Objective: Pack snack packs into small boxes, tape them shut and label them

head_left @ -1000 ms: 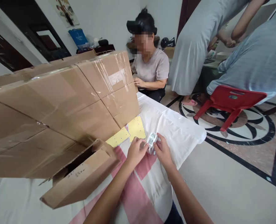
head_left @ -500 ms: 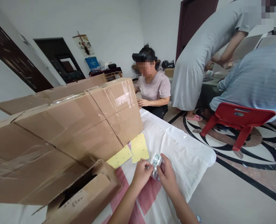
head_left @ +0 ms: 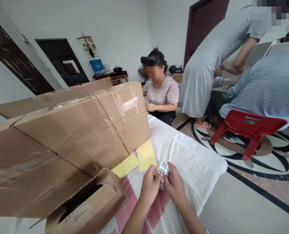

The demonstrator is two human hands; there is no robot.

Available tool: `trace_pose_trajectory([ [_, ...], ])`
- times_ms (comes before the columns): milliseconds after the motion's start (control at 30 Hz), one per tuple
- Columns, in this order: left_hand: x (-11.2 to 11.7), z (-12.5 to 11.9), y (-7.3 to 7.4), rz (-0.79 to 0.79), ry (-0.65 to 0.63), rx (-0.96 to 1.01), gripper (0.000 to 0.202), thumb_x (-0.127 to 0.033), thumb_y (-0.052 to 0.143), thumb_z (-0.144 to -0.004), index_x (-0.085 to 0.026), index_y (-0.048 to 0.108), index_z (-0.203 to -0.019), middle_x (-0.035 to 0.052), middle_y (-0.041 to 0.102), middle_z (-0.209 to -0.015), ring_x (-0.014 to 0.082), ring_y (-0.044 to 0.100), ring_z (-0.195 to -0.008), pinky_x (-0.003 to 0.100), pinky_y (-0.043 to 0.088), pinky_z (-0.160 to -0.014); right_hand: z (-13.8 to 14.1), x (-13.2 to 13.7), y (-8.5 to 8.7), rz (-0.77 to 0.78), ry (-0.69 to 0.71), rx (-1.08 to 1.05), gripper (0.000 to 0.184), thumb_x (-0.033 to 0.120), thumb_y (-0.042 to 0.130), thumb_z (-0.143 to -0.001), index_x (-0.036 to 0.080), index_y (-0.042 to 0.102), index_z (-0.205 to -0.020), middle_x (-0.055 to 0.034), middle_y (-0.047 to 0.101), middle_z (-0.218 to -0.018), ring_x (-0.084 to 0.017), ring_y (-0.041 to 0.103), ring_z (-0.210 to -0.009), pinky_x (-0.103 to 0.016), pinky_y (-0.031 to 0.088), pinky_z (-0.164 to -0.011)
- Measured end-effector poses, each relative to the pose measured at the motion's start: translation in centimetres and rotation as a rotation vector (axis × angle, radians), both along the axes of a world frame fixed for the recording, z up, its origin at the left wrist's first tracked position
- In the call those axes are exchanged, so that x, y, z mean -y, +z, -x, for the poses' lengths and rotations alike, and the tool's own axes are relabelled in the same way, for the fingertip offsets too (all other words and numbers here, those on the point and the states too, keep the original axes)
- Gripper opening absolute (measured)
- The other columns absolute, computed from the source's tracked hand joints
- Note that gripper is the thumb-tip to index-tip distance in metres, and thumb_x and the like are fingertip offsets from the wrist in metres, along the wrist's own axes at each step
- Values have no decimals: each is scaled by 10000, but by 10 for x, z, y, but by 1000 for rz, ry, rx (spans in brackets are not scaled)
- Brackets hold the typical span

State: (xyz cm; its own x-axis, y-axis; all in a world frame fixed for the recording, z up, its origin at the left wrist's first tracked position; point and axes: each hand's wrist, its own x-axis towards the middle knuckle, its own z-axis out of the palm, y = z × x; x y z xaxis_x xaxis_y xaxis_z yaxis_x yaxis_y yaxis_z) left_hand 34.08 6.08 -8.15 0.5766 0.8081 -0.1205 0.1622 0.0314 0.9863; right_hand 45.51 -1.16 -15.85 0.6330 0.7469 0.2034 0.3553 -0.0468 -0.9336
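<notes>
Small white-and-clear boxy item, green-tinted on top, is held up in front of the near right end of the landmark: the long stack of taped brown cardboard boxes. Right hand grips the item's right side, thumb on the near side. Left hand has thumb and forefinger bent together at its left edge; cannot tell if they grip it.

Surface: white cloth with pink patches, wrinkled, running under the stack and out past its right end. Two yellow dotted sheets lie flat along the stack's foot, near the item. Narrow brown cardboard box with a gaping top sits tilted before the stack.

Room: person in a pale mauve top is low beyond the stack's far right end. Well right of the stack: red plastic chair, person in a light-blue striped top, stooping person in a pale grey dress, patterned black-and-white floor. Behind the stack: white wall, blue bag, dark doorway.
</notes>
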Motion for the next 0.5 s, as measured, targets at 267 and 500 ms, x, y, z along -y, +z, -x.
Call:
trace_pose_trajectory([
  [267,17,25,-15,166,129,81,323,-411,696,-822,-254,441,-944,-41,670,-612,186,665,-692,320,489,-801,0,-1,0,-21,-6,-34,555,306,554,-895,251,470,-1441,-109,566,-1458,-306,537,-1376,-527,439,-1168],
  [500,22,27,-30,163,220,22,384,-498,715,-815,-220,522,-996,-22,656,-585,206,678,-682,333,488,-751,-1,0,0,-12,2,28,544,300,546,-914,252,461,-1450,-108,558,-1471,-297,511,-1397,-530,418,-1180],
])
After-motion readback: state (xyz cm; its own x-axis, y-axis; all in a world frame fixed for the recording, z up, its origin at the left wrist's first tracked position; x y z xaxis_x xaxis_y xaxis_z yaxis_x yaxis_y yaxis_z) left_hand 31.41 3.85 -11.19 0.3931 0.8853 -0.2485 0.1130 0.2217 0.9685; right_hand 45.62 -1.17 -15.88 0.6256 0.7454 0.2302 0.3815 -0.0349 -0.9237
